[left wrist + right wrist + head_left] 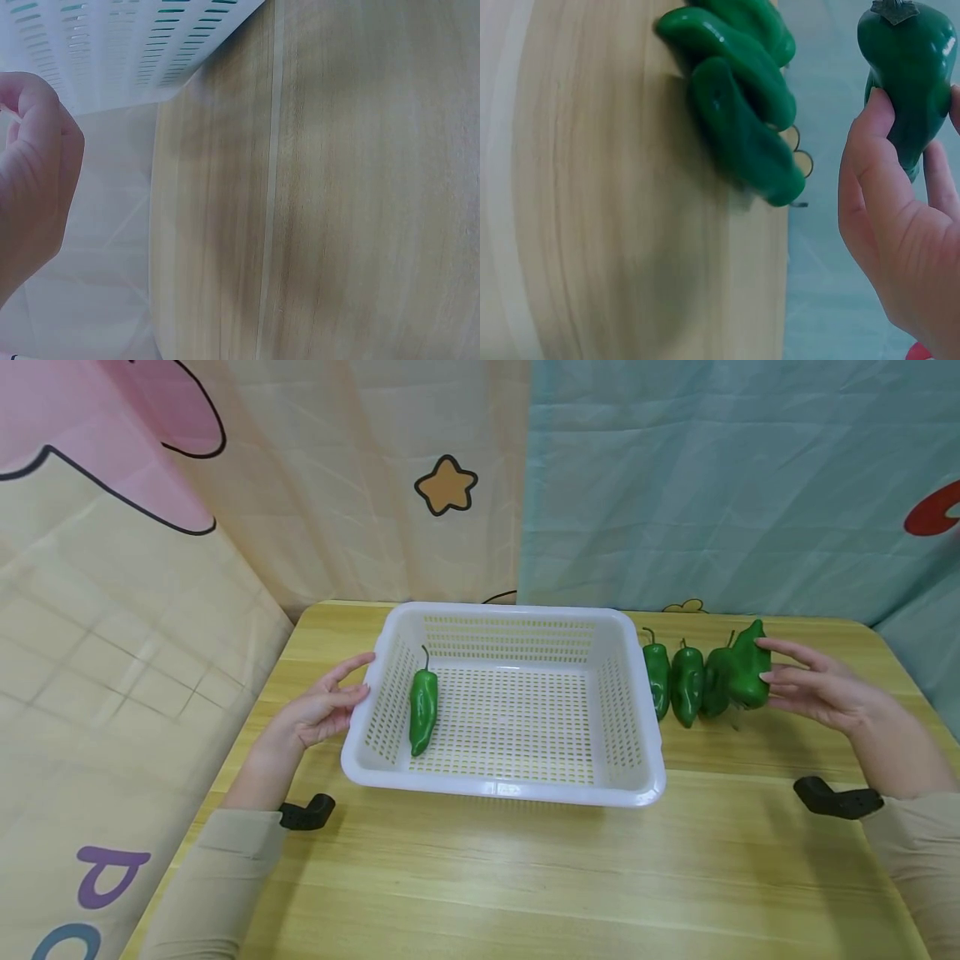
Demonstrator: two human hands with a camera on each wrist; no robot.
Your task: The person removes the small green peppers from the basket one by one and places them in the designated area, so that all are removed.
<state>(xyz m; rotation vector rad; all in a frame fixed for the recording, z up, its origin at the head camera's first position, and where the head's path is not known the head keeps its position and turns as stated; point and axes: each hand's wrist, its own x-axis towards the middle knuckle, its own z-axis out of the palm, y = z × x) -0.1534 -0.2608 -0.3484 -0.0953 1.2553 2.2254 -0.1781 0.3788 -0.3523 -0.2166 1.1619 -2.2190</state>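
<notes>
A white perforated plastic basket [495, 789] is on the wooden table, with one long green pepper [423, 710] lying inside near its left wall. My left hand [318, 710] holds the basket's left rim between thumb and fingers. At the right, my right hand [821, 689] pinches another green pepper [750, 664] and has it raised off the table. In the right wrist view the thumb and fingers lie around this pepper [911, 64], stem end up. Three more green peppers, one of them nearest the basket [657, 677], lie in a row beside the basket's right wall.
The wooden table [480, 877] ends at a patterned curtain [712, 485] behind and a printed cloth [112, 693] on the left. A black wrist-camera mount [307, 812] sits at the left wrist, and another mount [836, 800] at the right.
</notes>
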